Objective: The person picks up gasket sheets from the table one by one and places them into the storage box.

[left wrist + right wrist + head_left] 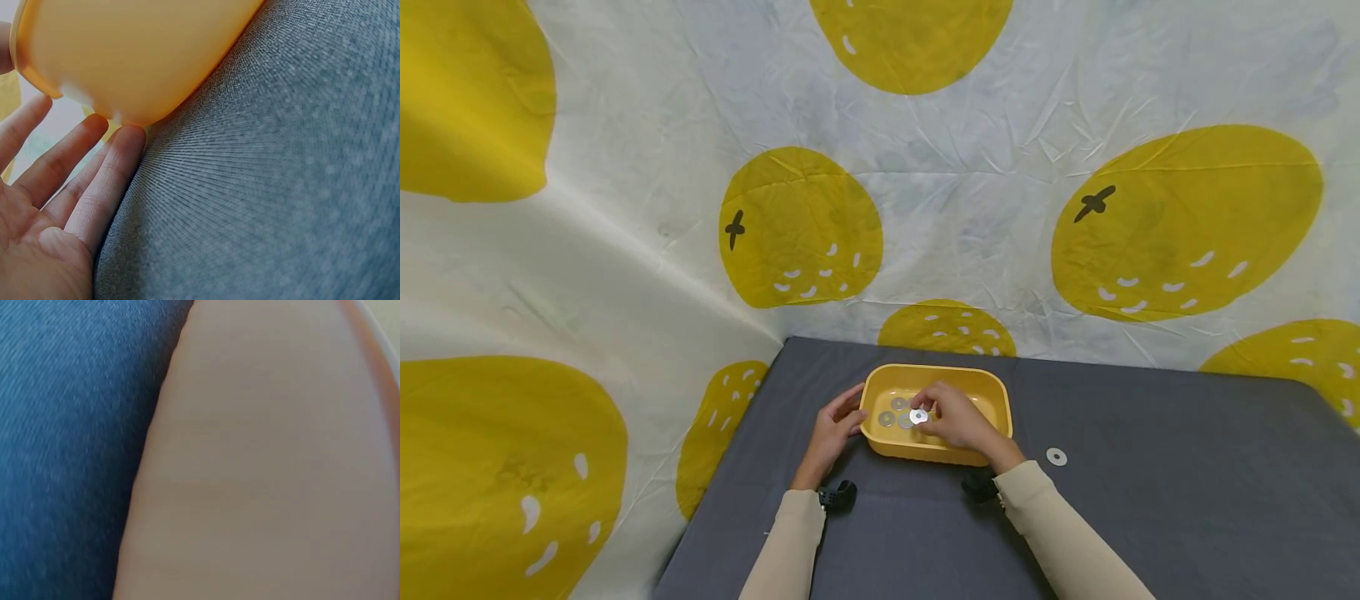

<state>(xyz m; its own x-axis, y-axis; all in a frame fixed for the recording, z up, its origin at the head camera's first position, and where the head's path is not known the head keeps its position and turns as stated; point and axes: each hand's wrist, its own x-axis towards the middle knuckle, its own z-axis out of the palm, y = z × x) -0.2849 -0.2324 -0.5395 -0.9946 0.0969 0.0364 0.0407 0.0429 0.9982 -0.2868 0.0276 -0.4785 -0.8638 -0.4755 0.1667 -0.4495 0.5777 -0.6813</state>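
A shallow yellow plastic container [951, 452] stands on the dark cloth, with several flat metal washers [886, 418] lying in its left half. My left hand [833, 427] holds its left end, thumb at the rim and fingers against the outer wall. The left wrist view shows those fingertips [131, 140] touching the container's wall [144, 56] low down, near the cloth. Over the inside of the container, my right hand [957, 417] pinches a shiny washer [918, 416] between thumb and fingers. The container's outer wall [262, 456] fills most of the right wrist view, which hides that hand.
Right of the container, one more washer [1057, 457] lies flat on the grey tablecloth [1150, 467]. Behind the table and along its left side hangs a white curtain [955, 225] printed with large yellow fruit.
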